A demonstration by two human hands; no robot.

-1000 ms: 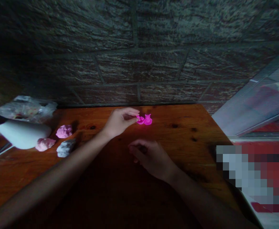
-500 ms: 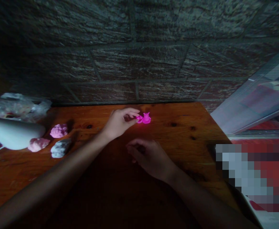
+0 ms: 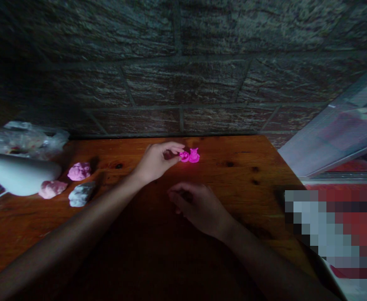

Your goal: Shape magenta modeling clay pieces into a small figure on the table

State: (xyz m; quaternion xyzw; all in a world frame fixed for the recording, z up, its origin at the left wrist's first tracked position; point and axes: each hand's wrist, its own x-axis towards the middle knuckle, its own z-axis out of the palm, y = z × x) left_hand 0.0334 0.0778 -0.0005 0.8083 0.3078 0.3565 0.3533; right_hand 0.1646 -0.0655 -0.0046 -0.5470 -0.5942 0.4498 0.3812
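My left hand (image 3: 159, 162) reaches over the far part of the wooden table, its thumb and fingertips pinched on a small bright pink toy figure (image 3: 185, 156). Just right of it, a second pink toy figure (image 3: 194, 155) with two pointed tips stands on a round base, very close to or touching the first. Nearer to me and lower in the view is my right hand (image 3: 198, 207), with curled fingers drawn together toward the thumb. I see nothing in it, and it is apart from both figures. The shade there is deep.
On the left lie a pink lump (image 3: 79, 171), a paler pink lump (image 3: 53, 189) and a grey-white lump (image 3: 81, 194), beside a white cone-shaped object (image 3: 23, 173). Behind that is a crumpled clear plastic bag (image 3: 29, 140). A stone-block wall (image 3: 183, 83) borders the wooden table (image 3: 233, 179).
The view shifts slightly, so the things on the left appear farther left than a second ago. Both hands keep nearly the same pose; my left hand still pinches the pink figure.
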